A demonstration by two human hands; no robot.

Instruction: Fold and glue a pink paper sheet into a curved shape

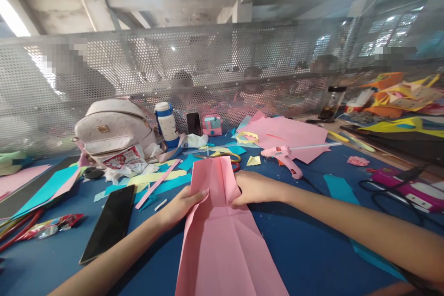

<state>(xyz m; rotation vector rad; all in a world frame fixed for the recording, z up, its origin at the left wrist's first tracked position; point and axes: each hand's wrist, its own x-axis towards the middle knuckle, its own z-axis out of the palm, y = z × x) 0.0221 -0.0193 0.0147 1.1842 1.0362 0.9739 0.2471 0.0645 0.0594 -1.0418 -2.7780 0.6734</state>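
Note:
A long sheet of pink paper point(222, 240), creased lengthwise and crosswise, stretches from the near edge of the view to the middle of the table. Its far end has raised, folded sides. My left hand point(183, 203) grips the left raised side, thumb inside the fold. On the right side, my right hand point(251, 188) is closed around the other folded edge; some of its fingers are hidden behind the paper. Just beyond the paper lie scissors point(236, 165) with red and yellow handles, partly covered. A pink glue gun point(284, 156) rests beyond my right hand.
A black phone point(110, 222) lies left of my left arm. Paper scraps point(159, 177), a pale backpack point(116, 125) and a bottle point(167, 125) stand or lie behind it. Pink sheets point(291, 132) are stacked at the back. A magenta power strip point(409, 187) with cables sits right. A perforated metal screen point(208, 64) closes the far side.

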